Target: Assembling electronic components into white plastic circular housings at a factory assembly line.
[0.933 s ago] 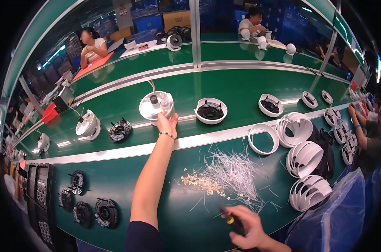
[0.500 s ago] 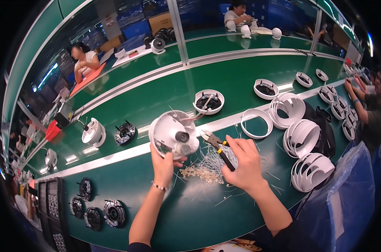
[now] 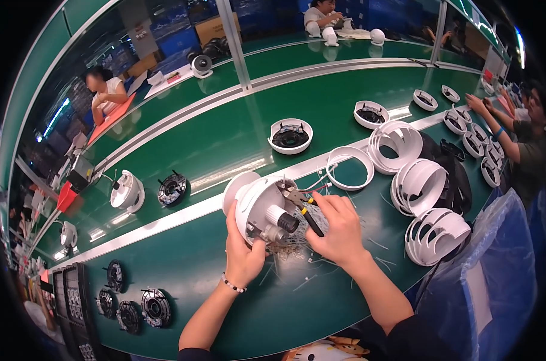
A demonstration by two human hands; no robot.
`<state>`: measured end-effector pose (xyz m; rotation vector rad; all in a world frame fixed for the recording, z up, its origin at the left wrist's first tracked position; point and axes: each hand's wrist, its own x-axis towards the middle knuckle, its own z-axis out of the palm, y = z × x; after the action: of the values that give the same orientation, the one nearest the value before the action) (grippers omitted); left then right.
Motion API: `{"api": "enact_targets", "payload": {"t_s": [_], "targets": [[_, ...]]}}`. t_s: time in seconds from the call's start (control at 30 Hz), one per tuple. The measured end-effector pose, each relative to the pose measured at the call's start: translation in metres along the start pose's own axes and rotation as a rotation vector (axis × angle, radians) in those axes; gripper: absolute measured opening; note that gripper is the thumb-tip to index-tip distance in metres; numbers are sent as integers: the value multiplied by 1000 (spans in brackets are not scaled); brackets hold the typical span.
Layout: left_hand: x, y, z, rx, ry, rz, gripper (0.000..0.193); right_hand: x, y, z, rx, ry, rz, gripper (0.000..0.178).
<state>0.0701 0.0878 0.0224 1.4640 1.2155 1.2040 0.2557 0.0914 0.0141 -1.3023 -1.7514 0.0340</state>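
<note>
Tilted over the table, a white security camera housing (image 3: 249,207) rests in my left hand (image 3: 243,259), whose fingers curl round its underside. A black-tipped lens barrel (image 3: 287,222) sticks out of its front. My right hand (image 3: 338,236) is closed round diagonal cutters (image 3: 312,221) with black and yellow handles. The cutter jaws reach the housing's open upper right edge, by thin wires; whether they grip anything is too small to tell. Red and white wires (image 3: 314,189) trail from there to the right. Cut plastic strips (image 3: 345,256) and small pale bits (image 3: 290,253) lie beneath.
White rings (image 3: 438,237) stand stacked at the right, with a loose ring (image 3: 350,168) nearer. Black round parts (image 3: 156,307) lie at the left beside a black tray (image 3: 74,301). White bowl-shaped housings (image 3: 290,136) sit on the green surface beyond. A co-worker (image 3: 519,129) works at far right.
The housing has turned in my left hand, its lens barrel now pointing lower right. The cutters have come from beside it to its open edge. My view has shifted slightly.
</note>
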Motion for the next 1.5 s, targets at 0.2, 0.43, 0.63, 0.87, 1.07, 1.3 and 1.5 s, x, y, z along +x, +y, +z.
{"api": "enact_targets", "payload": {"t_s": [0.2,0.43,0.63,0.87,1.07,1.3,1.5], "targets": [[0,-8,4,181,29,133,69,-2,3,-1,90,-38,96,43],[13,-1,0,514,181,437,69,-4,7,3,160,-34,123,37],[60,-7,-18,59,328,112,62,0,5,-6,346,-269,286,37],[175,-61,-29,-907,-43,-374,33,-11,-6,12,708,-198,424,41],[195,-81,-2,-1018,-28,-356,43,-15,-11,6,295,-217,-86,50],[177,-53,-59,-220,144,-475,43,-36,-42,-7,393,-670,-541,51],[193,-75,-123,1170,433,-90,51,-41,-47,-6,403,-700,-585,45]]}}
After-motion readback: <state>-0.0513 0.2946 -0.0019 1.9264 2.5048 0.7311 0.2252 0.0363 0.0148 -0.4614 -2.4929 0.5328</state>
